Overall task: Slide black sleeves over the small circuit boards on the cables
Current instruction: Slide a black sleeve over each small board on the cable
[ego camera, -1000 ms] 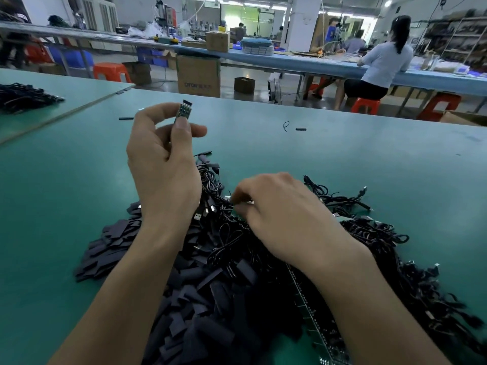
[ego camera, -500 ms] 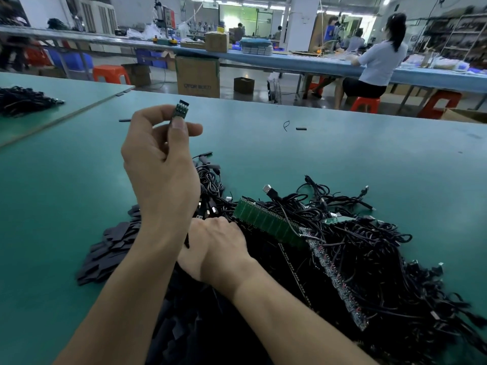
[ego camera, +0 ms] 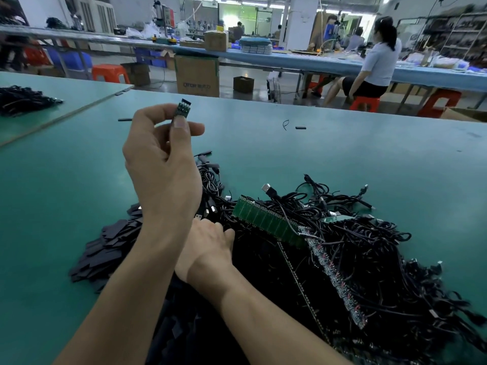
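Green small circuit board [ego camera: 183,109] pinched upright at thumb tip of left hand [ego camera: 163,167], raised over table [ego camera: 342,154]. Right hand [ego camera: 208,246] low on cable pile [ego camera: 369,259], beside black sleeves [ego camera: 105,248]; fingers partly hidden, grip unclear.

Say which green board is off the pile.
The small circuit board pinched by the left hand; the long green panel lies on the cable pile.

Open worktop [ego camera: 342,159] runs from the heap to the far edge, interrupted only by small stray black pieces [ego camera: 300,127]. The tangled cable heap [ego camera: 382,259] fills the near right side. The sleeve pile [ego camera: 105,246] blocks the near centre-left. The strip along the left edge is passable.
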`<action>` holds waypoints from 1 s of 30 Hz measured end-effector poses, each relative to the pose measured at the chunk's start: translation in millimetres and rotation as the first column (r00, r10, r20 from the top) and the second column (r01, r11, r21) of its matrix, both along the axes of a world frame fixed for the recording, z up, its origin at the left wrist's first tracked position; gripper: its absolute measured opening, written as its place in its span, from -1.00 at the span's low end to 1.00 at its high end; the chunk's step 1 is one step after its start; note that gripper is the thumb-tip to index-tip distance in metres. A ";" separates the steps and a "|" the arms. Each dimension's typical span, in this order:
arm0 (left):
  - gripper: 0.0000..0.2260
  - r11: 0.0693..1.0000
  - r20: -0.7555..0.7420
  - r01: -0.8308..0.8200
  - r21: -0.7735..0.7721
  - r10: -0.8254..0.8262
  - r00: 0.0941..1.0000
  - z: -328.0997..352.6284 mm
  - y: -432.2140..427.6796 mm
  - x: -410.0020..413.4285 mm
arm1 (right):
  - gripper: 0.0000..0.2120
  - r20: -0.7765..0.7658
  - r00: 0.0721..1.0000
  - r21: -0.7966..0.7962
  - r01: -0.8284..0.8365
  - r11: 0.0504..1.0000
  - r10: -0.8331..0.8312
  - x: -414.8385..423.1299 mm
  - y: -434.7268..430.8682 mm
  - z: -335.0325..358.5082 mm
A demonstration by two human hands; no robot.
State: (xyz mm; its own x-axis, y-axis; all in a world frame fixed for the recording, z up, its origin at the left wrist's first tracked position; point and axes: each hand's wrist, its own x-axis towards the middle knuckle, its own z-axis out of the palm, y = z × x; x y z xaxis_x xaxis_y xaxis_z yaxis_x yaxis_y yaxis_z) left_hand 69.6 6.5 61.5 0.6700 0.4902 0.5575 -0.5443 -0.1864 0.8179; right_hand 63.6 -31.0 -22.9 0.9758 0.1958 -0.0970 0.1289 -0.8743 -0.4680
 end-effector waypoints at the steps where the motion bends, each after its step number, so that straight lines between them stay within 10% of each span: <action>1: -0.89 1.000 -0.003 0.003 0.001 -0.003 1.000 0.1 -0.8 -0.4 | -0.78 0.001 1.000 0.005 0.003 1.000 -0.003 -0.7 -0.1 0.0; 26: -0.92 0.991 -0.026 0.084 0.107 -0.082 0.996 2.2 -9.7 -9.2 | -0.67 0.239 0.964 -0.105 -0.092 0.990 0.115 -15.6 -12.9 17.8; 30: -0.90 0.970 0.017 0.061 0.235 -0.066 0.998 5.8 -11.2 -14.2 | -0.91 0.305 0.949 0.121 -0.127 0.984 0.085 -23.2 -32.2 38.5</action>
State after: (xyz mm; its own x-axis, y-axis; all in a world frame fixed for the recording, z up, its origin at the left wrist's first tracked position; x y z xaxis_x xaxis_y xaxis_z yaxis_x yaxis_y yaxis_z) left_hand 55.4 -4.6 67.3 0.6804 0.3011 0.6681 -0.5802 -0.3356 0.7421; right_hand 40.4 -63.2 15.6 0.9290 0.2905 0.2293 0.3688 -0.7777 -0.5090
